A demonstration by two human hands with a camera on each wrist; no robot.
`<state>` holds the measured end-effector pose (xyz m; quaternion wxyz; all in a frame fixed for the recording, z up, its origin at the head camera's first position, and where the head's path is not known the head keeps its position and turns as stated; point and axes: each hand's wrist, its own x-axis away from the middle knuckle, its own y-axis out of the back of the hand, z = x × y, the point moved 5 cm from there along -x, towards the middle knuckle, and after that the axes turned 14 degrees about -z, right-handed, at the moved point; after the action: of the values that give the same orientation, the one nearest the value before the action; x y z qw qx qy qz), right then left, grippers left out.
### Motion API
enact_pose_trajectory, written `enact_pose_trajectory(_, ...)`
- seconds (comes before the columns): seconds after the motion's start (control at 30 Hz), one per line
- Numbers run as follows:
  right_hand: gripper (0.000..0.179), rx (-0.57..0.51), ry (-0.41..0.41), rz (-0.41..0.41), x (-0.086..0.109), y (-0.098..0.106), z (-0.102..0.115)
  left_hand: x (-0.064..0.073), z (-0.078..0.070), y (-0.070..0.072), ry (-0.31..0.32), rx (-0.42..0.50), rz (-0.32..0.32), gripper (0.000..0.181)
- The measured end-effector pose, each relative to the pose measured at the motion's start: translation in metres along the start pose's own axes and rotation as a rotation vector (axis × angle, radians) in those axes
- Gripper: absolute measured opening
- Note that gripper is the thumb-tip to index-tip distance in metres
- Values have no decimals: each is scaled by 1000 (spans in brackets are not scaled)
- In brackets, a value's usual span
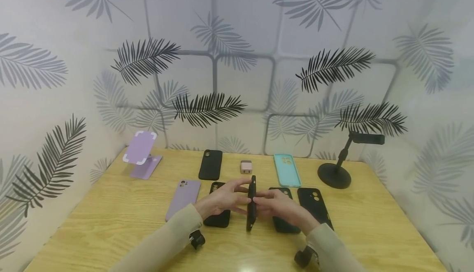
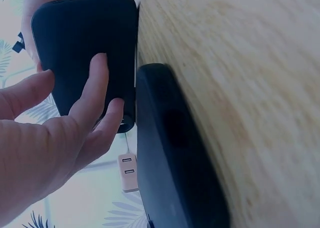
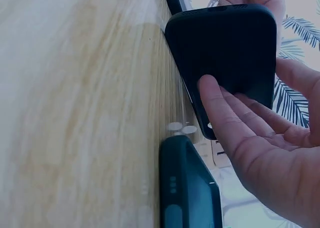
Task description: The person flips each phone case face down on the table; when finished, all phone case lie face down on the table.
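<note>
Hemmed in on the wooden table (image 1: 107,214) by a lilac case (image 1: 182,196) and a left black case (image 1: 218,221), by a right black case (image 1: 286,226) and an outer black case (image 1: 314,206), and backed by a far black case (image 1: 210,167), pink charger (image 1: 246,166), teal case (image 1: 287,171), lilac stand (image 1: 141,147) and black stand (image 1: 334,176). Reaching inward over the nearer two, grasping a black phone case (image 1: 251,206) mid-table between left hand (image 1: 223,198) and right hand (image 1: 280,208). Held on its long edge, faces turned sideways, long axis running front to back, camera end farthest away.

A purple stand (image 1: 140,147) stood at ten o'clock, a pink charger (image 1: 246,167) at twelve, a black stand (image 1: 334,175) at two.
</note>
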<state>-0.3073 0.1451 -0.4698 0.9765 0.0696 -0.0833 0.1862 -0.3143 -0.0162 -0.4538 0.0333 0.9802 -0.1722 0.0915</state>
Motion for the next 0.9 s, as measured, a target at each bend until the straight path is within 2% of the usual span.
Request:
enact_pose_trajectory(0.2,63,-50,19,-52,2,6,0,4,5,1,32,-38,15,65)
enact_pose_trajectory(0.37,70,-21,60,-139,5,13,3,4,10,4,47,-66,-6,63)
enact_pose_trajectory(0.5,69,24,69,-203,7,20,3,5,11,6,38,-102,-12,60)
enact_pose_trajectory(0.67,65,58,44,-224,7,24,-1,5,10,9,22,-135,-22,56)
enact_pose_trajectory(0.9,63,104,65,-238,8,26,-2,6,9,10,12,-147,-19,54)
